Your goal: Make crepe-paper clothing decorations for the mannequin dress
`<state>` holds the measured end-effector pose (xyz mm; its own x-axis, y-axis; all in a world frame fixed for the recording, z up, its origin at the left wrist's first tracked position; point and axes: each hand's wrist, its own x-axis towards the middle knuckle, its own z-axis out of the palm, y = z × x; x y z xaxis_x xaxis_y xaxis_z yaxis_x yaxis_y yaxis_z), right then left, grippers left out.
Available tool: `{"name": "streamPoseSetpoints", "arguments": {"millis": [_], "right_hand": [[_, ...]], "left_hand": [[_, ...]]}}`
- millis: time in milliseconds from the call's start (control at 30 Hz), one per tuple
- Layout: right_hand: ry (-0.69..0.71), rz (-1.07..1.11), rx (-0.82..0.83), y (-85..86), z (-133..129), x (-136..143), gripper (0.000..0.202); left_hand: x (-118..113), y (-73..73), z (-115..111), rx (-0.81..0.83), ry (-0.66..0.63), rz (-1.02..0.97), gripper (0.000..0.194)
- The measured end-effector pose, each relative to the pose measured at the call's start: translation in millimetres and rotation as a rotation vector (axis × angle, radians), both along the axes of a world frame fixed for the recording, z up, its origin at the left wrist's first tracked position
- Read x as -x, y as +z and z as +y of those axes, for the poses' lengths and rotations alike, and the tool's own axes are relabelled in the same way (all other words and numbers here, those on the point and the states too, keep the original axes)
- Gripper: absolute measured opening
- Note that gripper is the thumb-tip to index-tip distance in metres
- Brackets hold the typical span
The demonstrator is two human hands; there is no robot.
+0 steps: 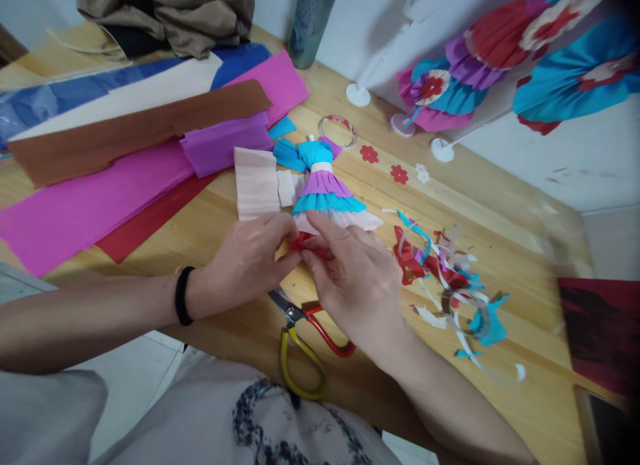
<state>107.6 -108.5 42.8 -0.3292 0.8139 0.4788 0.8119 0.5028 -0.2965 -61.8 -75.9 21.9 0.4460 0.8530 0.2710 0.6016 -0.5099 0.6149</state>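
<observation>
Both of my hands meet over the table, just below a small paper dress [320, 178] with blue, purple and pale ruffled tiers. My left hand [255, 252] pinches the left end of a small piece of red crepe paper [304, 240]. On its other side, my right hand [353, 272] has thumb and fingers closed on the same piece; much of it is hidden by the fingers. The dress hem lies right beyond my fingertips. Beneath my hands, scissors [291, 313] with one yellow and one red handle rest on the wood.
Folded crepe paper sheets [140, 135] in brown, pink, purple and red lie at left. Paper scraps [450, 272] and a tape roll [469, 313] are at right. Paper flowers [399, 174] and another tape roll [338, 130] sit beyond the dress. Finished paper dresses [440, 98] stand along the wall.
</observation>
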Motion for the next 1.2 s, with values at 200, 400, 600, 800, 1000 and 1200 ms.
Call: {"name": "streamPoseSetpoints", "arguments": {"millis": [200,400,600,800,1000,1200], "right_hand": [[0.009,0.002,0.004,-1.7,0.0,0.4,0.030],[0.027,-0.005,0.035,1.8,-0.6,-0.1,0.032],[0.033,0.019,0.053,2.6,-1.3,-1.7,0.035],[0.025,0.011,0.058,1.2,-2.7,-2.3,0.037],[0.037,0.008,0.053,-1.4,-5.2,-1.3,0.041],[0.052,0.039,0.069,2.4,-7.5,-0.1,0.039]], "left_hand": [[-0.2,-1.0,-0.2,-0.026,-0.026,-0.044,0.013],[1.1,-2.0,-1.5,-0.027,-0.032,-0.046,0.017],[2.4,-1.8,-1.4,-0.122,-0.088,-0.099,0.021],[1.5,-2.3,-1.2,-0.132,-0.085,-0.124,0.022],[2.5,-0.6,-2.8,-0.061,-0.057,-0.067,0.023],[1.4,0.1,-2.2,-0.127,-0.046,-0.117,0.022]]}}
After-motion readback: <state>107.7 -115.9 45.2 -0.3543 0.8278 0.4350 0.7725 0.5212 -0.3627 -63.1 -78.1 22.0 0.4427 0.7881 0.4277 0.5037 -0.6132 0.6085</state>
